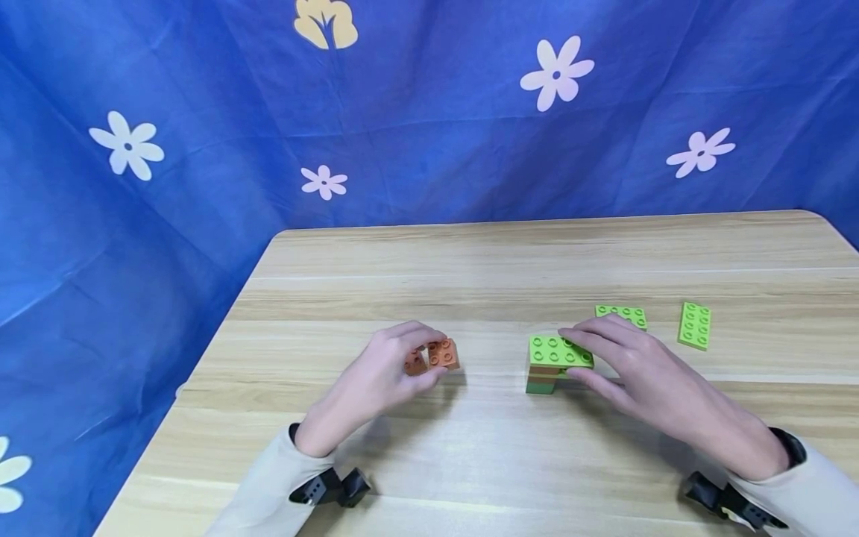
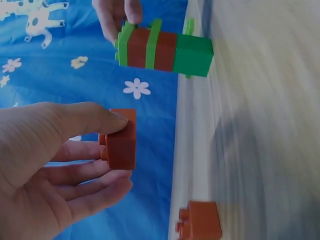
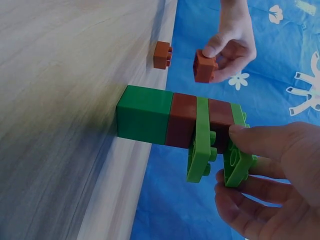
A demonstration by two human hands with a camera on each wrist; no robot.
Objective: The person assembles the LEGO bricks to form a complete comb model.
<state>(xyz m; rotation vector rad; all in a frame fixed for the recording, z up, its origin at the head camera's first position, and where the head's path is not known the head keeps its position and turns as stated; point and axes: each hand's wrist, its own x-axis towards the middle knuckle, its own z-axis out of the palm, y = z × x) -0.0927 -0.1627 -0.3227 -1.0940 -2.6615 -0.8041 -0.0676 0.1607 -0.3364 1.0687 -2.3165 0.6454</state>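
Observation:
My left hand (image 1: 389, 367) pinches an orange-brown brick (image 2: 122, 145) between thumb and fingers, held above the table. Beneath it, a second orange-brown brick (image 2: 204, 220) sits on the tabletop, partly hidden by the hand in the head view. To the right stands a brick stack (image 1: 540, 378): dark green brick (image 3: 144, 114) at the bottom, then a brown brick, a light green plate, another brown brick and a light green top plate (image 1: 552, 350). With thumb and fingers, my right hand (image 1: 634, 367) grips that top plate at its overhanging right end. Both plates jut out past the bricks.
Behind the right hand lies a light green plate (image 1: 620, 312), partly covered by it. Farther right is another light green plate (image 1: 694, 326). The wooden table (image 1: 470, 276) ends at a blue flowered cloth (image 1: 429, 112).

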